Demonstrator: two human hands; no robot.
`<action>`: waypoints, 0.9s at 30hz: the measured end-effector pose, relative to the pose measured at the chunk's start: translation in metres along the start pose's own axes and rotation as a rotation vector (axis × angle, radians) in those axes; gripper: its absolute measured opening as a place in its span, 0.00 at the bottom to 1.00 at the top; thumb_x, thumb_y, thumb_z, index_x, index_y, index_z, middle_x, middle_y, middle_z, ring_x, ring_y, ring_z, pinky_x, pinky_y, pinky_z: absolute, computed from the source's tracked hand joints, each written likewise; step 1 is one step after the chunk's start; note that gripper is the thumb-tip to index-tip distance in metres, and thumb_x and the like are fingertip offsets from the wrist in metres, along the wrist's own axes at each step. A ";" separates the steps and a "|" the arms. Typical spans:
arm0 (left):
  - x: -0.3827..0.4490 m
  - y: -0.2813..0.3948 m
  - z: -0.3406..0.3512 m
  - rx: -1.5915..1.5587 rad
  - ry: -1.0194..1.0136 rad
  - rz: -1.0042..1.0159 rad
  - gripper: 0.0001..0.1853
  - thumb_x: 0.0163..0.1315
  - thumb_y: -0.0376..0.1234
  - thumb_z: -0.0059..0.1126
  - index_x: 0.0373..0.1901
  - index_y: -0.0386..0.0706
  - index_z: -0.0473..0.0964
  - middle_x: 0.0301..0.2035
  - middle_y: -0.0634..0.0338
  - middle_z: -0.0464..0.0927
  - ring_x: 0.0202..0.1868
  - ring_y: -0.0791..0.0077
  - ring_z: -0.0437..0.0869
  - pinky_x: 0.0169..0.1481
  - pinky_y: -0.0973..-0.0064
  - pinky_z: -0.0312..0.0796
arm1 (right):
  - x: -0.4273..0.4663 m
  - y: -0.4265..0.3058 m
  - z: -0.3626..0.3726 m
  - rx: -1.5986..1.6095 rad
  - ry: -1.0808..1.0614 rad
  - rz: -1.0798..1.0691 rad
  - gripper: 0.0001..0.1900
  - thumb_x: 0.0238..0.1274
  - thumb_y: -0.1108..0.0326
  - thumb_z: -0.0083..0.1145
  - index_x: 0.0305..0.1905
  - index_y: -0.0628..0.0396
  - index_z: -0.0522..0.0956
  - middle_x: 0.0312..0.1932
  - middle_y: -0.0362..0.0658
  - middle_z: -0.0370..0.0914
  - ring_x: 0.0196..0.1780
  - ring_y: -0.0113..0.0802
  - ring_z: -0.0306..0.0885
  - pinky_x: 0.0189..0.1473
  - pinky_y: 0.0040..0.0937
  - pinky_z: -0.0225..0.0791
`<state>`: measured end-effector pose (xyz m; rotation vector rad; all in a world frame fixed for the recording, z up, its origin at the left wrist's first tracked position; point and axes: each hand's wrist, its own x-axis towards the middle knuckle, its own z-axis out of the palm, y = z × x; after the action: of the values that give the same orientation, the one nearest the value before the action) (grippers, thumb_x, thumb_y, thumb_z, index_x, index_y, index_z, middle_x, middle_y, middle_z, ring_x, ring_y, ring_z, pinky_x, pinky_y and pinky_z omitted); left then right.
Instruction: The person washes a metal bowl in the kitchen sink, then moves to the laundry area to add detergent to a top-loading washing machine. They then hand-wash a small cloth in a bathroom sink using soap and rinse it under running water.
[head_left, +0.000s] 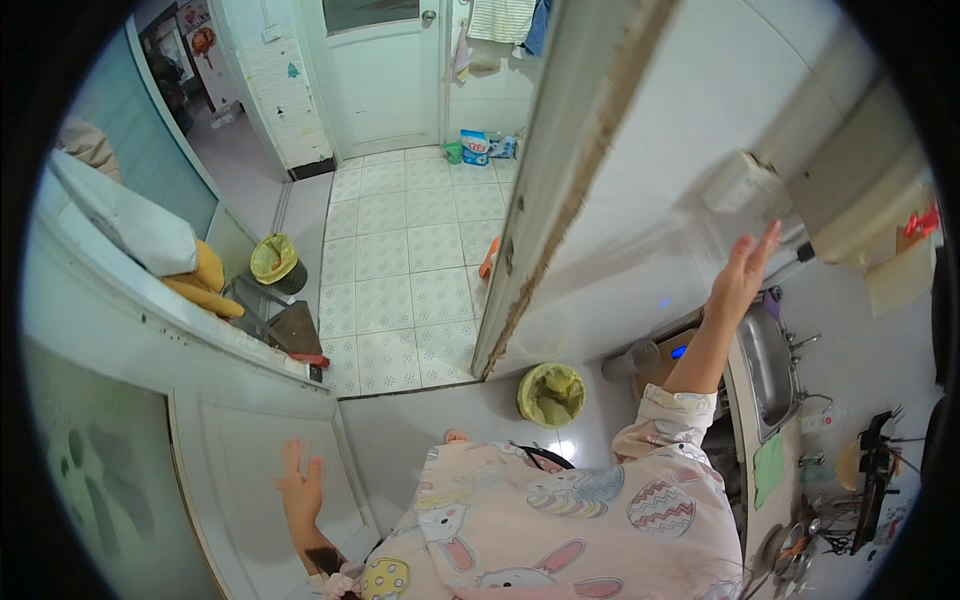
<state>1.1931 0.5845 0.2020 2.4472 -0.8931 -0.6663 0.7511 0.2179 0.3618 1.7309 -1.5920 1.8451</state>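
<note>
My left hand (301, 480) is raised at the lower left, fingers apart, in front of the white panel door (262, 450). It holds nothing, and I cannot tell whether it touches the door. My right hand (741, 274) reaches up on the right side with its fingers extended and nothing in them. Just above it, a white box (742, 182) is fixed to the tiled wall (675, 135). Contact between that hand and the wall cannot be made out. A stainless steel sink (766, 360) lies beyond my right forearm.
A bin with a yellow liner (551, 394) stands on the floor before me, beside the door frame (555, 187). Another lined bin (279, 262) is further left. Past the doorway lies a patterned tile floor (405, 262). A green cloth (769, 465) rests on the counter.
</note>
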 end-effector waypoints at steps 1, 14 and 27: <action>0.021 0.007 -0.004 0.043 0.026 -0.033 0.28 0.63 0.45 0.43 0.63 0.46 0.58 0.63 0.51 0.55 0.67 0.60 0.52 0.66 0.49 0.28 | 0.009 0.008 0.014 0.043 0.030 0.016 0.26 0.67 0.56 0.39 0.67 0.50 0.54 0.70 0.50 0.44 0.72 0.38 0.39 0.67 0.34 0.39; 0.368 0.018 -0.015 0.022 -0.191 0.050 0.31 0.60 0.48 0.47 0.63 0.47 0.57 0.63 0.49 0.55 0.66 0.56 0.54 0.64 0.42 0.29 | -0.013 -0.033 0.102 -0.044 0.473 0.232 0.23 0.66 0.52 0.34 0.62 0.48 0.56 0.63 0.40 0.55 0.65 0.39 0.51 0.61 0.44 0.51; 0.713 0.314 -0.015 0.453 -0.322 0.645 0.29 0.60 0.44 0.49 0.60 0.43 0.61 0.60 0.46 0.60 0.63 0.54 0.60 0.64 0.41 0.33 | -0.336 0.006 0.117 -1.128 -0.607 1.450 0.15 0.58 0.55 0.44 0.47 0.48 0.68 0.48 0.42 0.67 0.52 0.40 0.64 0.52 0.42 0.60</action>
<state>1.5360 -0.1154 0.1858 2.2078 -2.0297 -0.6683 0.9284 0.3029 0.0650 0.4410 -3.5096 -0.0284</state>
